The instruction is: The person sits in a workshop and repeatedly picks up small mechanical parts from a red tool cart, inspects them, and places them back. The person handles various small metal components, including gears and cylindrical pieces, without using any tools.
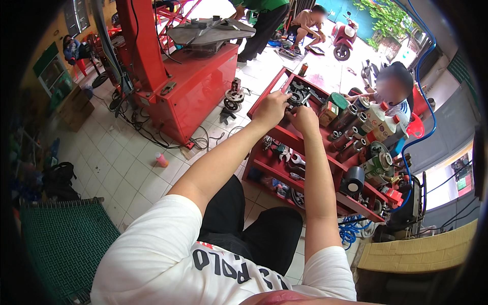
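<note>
Both my arms stretch forward to the far left part of a red tool cart (284, 133). My left hand (271, 110) is closed at the edge of a dark round metal part (295, 96); its fingertips are partly hidden. Close beside it, my right hand (305, 121) is closed, its fingers curled down and mostly out of sight. A shiny metal rod (307, 98) rises just beyond the right hand; whether that hand grips it is unclear. To the right of my hands stand a small box (328, 113) and a green-lidded can (337, 100).
Bottles (375, 113), dark cylinders (343, 118) and cans crowd the cart's right side. Wrenches (297, 160) lie on its lower shelf. A red tyre-changing machine (198, 96) stands left. A person in a dark cap (396, 81) sits beyond the cart. A blue hose (421, 76) hangs right.
</note>
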`<action>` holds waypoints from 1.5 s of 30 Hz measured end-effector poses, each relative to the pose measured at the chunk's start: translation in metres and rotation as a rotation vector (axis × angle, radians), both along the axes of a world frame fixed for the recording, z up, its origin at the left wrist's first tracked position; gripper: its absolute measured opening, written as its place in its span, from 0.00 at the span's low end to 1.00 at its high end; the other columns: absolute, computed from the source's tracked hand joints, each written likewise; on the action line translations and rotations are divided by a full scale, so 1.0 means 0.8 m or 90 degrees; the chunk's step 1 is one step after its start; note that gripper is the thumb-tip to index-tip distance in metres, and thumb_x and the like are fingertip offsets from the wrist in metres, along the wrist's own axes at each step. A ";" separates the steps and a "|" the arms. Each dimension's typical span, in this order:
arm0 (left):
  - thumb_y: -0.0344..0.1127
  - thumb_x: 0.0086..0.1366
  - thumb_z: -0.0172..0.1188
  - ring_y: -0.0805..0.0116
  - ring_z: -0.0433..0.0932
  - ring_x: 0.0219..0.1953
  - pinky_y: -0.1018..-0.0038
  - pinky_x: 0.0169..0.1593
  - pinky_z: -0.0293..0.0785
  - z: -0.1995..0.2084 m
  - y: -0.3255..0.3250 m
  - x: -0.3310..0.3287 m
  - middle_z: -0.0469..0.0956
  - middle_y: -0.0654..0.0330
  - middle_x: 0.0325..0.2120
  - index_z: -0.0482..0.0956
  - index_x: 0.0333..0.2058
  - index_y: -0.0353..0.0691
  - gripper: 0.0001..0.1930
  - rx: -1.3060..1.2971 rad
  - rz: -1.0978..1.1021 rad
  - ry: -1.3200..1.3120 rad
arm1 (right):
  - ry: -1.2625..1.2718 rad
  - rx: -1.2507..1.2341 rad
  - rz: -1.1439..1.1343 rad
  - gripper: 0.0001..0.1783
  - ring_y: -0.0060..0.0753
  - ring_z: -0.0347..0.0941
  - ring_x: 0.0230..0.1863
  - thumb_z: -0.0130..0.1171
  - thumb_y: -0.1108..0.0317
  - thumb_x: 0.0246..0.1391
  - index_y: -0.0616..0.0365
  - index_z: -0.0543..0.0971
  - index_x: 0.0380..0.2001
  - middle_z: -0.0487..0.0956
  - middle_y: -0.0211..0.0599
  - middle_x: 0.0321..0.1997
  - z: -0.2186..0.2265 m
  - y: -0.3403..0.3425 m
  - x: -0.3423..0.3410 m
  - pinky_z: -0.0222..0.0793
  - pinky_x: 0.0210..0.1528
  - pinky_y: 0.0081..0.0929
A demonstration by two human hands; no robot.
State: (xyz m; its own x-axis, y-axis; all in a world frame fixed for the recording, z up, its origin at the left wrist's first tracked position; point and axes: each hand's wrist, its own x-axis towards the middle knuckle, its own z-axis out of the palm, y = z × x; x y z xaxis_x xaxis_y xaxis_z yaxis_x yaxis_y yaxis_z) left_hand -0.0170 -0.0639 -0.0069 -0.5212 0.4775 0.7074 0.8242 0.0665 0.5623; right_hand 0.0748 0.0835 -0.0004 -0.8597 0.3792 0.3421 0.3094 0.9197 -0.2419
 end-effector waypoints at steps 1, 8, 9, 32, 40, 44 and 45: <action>0.27 0.66 0.66 0.47 0.83 0.44 0.58 0.49 0.80 -0.001 0.000 -0.001 0.83 0.48 0.41 0.86 0.53 0.37 0.17 0.005 0.000 0.006 | -0.001 -0.013 -0.001 0.15 0.54 0.86 0.37 0.72 0.50 0.53 0.47 0.93 0.37 0.87 0.49 0.31 0.000 0.001 -0.001 0.82 0.45 0.46; 0.28 0.68 0.64 0.47 0.84 0.43 0.56 0.49 0.81 -0.003 0.002 -0.004 0.83 0.48 0.40 0.86 0.53 0.39 0.16 0.002 -0.027 0.029 | -0.022 -0.235 -0.027 0.16 0.32 0.81 0.20 0.75 0.53 0.53 0.56 0.93 0.33 0.84 0.39 0.20 -0.002 0.013 -0.007 0.78 0.28 0.34; 0.28 0.67 0.64 0.47 0.84 0.43 0.56 0.49 0.81 -0.004 0.003 -0.004 0.83 0.49 0.39 0.86 0.52 0.39 0.15 0.010 -0.033 0.037 | -0.027 -0.268 -0.036 0.17 0.29 0.79 0.18 0.75 0.54 0.52 0.58 0.92 0.32 0.83 0.37 0.19 -0.001 0.015 -0.007 0.76 0.25 0.32; 0.33 0.65 0.67 0.51 0.86 0.44 0.60 0.50 0.81 0.004 -0.003 0.003 0.86 0.50 0.40 0.85 0.45 0.37 0.11 0.035 -0.034 0.071 | 0.012 -0.212 -0.098 0.19 0.31 0.83 0.21 0.76 0.56 0.46 0.63 0.86 0.29 0.86 0.39 0.23 -0.028 0.033 -0.033 0.81 0.27 0.34; 0.33 0.67 0.66 0.53 0.87 0.42 0.62 0.48 0.82 0.012 -0.002 0.012 0.86 0.51 0.41 0.85 0.45 0.36 0.11 0.004 -0.034 0.042 | 0.031 -0.369 -0.081 0.18 0.29 0.82 0.20 0.76 0.58 0.44 0.65 0.86 0.26 0.85 0.39 0.22 -0.019 0.035 -0.017 0.80 0.25 0.31; 0.32 0.67 0.66 0.51 0.86 0.43 0.60 0.49 0.82 0.016 -0.003 0.016 0.86 0.50 0.40 0.84 0.44 0.36 0.10 0.007 -0.042 0.027 | 0.018 -0.399 -0.104 0.16 0.29 0.81 0.20 0.75 0.60 0.46 0.65 0.87 0.25 0.85 0.39 0.22 -0.019 0.034 -0.016 0.79 0.25 0.31; 0.32 0.67 0.65 0.50 0.86 0.43 0.59 0.49 0.82 0.017 -0.004 0.017 0.86 0.50 0.40 0.84 0.43 0.36 0.09 0.007 -0.043 0.024 | 0.020 -0.375 -0.100 0.16 0.30 0.81 0.20 0.75 0.60 0.47 0.66 0.87 0.26 0.85 0.39 0.22 -0.018 0.034 -0.016 0.79 0.26 0.31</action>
